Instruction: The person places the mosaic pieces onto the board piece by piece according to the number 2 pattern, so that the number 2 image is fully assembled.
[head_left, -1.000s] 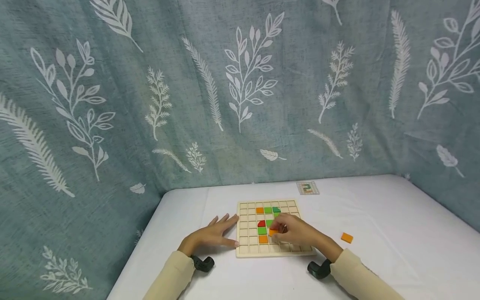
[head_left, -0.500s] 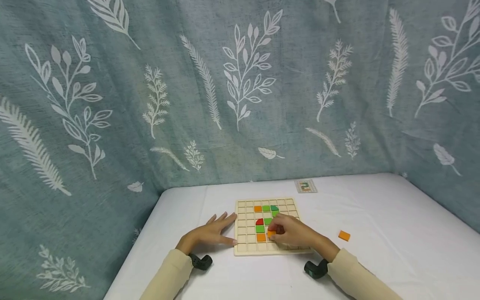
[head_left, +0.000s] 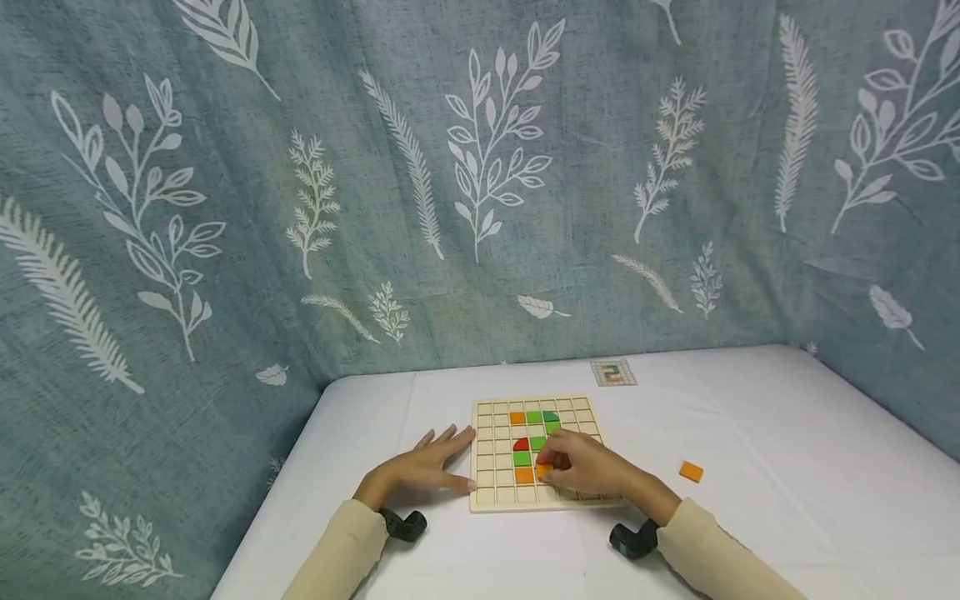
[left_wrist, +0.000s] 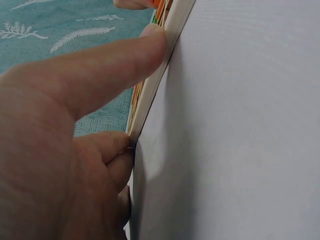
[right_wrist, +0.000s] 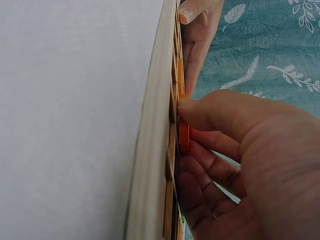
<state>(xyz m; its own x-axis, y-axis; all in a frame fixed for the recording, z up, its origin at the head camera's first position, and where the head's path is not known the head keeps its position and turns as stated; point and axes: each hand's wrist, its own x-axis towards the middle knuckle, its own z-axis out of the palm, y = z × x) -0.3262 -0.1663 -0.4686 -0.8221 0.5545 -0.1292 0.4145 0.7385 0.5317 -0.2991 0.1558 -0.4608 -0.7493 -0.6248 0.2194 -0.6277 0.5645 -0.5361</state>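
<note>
A wooden grid board (head_left: 483, 465) lies on the white table in the head view. My left hand (head_left: 416, 468) rests at its left side, fingers spread and straight, with the thumb (left_wrist: 125, 62) against the board's edge. My right hand (head_left: 588, 463) pinches an orange square tile (head_left: 543, 472) between thumb and fingers. In the right wrist view this orange tile (right_wrist: 184, 132) stands slightly proud of the grid. Left of it sits another orange tile (head_left: 523, 476), with a green tile (head_left: 522, 458) and a red rounded tile (head_left: 521, 444) above. The right hand covers part of the board.
Farther up the board are an orange tile (head_left: 517, 418), a green tile (head_left: 533, 417) and a dark green rounded tile (head_left: 551, 416). A loose orange tile (head_left: 691, 472) lies right of the board. Behind it lies a small pattern card (head_left: 613, 372). A patterned curtain (head_left: 450, 317) hangs behind the table.
My right hand has brought the pinched orange tile slightly nearer on the board, level with the orange tile beside it. The left hand has stayed at the board's edge.
</note>
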